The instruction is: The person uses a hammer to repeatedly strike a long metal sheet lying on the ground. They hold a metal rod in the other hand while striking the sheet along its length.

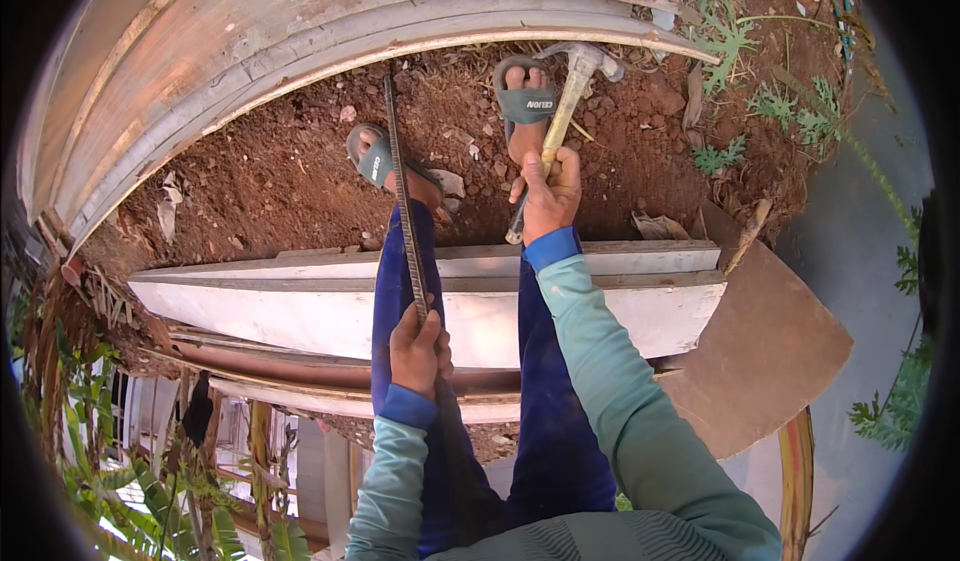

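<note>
My left hand [415, 351] is closed round the near end of a ribbed steel rebar rod [403, 201]. The rod points away from me over my left leg, its far tip near the large boards. In my right hand [550, 196] is a hammer [571, 101], gripped low on its worn yellowish handle. Its metal head lies beyond my hand, next to the sandal [526, 105] on my right foot. The handle's dark butt sticks out below my fist. A second sandal [374, 157] on my left foot is partly covered by the rod.
Large curved-looking boards [330, 41] lie across the far side. Long white planks [290, 306] lie beneath my legs, beside a brown sheet [775, 341] at right. Reddish soil [270, 176] holds debris. Green plants [790, 111] grow at right; banana-like leaves [140, 491] at lower left.
</note>
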The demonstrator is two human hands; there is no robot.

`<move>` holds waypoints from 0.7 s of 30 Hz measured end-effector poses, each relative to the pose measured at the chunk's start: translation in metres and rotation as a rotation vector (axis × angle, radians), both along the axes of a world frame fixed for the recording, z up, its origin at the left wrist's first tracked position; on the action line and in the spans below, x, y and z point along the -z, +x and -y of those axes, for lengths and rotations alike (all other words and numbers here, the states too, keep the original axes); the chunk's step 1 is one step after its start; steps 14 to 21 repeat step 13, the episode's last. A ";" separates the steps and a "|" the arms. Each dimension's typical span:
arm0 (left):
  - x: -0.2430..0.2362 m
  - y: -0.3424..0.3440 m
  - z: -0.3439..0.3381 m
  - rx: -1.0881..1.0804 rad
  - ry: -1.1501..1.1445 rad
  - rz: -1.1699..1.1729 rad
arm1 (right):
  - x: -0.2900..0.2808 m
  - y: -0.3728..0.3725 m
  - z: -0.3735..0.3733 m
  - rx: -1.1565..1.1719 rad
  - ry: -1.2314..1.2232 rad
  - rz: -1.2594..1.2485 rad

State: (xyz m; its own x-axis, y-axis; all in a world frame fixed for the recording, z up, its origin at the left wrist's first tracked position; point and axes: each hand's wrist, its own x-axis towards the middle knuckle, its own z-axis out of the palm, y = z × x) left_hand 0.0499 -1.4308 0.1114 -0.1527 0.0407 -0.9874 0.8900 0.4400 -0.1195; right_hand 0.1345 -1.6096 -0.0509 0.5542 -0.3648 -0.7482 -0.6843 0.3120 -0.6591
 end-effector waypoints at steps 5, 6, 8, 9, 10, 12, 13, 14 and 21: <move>0.000 0.005 -0.003 -0.011 -0.005 -0.005 | 0.004 0.002 -0.019 0.066 0.021 0.008; -0.001 0.005 -0.003 -0.008 -0.005 -0.009 | 0.001 0.003 -0.020 0.045 0.012 -0.019; 0.001 0.003 -0.007 0.002 -0.010 -0.006 | -0.008 0.003 -0.018 0.001 -0.006 -0.073; 0.001 0.000 -0.010 0.005 -0.020 -0.001 | -0.009 0.003 -0.007 -0.056 -0.026 -0.064; 0.000 -0.002 -0.011 0.007 -0.028 0.001 | -0.005 -0.002 0.011 -0.133 -0.032 -0.052; -0.001 0.000 -0.014 -0.001 -0.043 -0.008 | 0.008 -0.007 0.059 -0.457 -0.219 0.036; 0.000 0.003 -0.016 -0.001 -0.051 -0.011 | 0.008 -0.004 0.059 -0.455 -0.224 0.041; 0.000 0.003 -0.016 -0.001 -0.051 -0.011 | 0.008 -0.004 0.059 -0.455 -0.224 0.041; 0.000 0.003 -0.016 -0.001 -0.051 -0.011 | 0.008 -0.004 0.059 -0.455 -0.224 0.041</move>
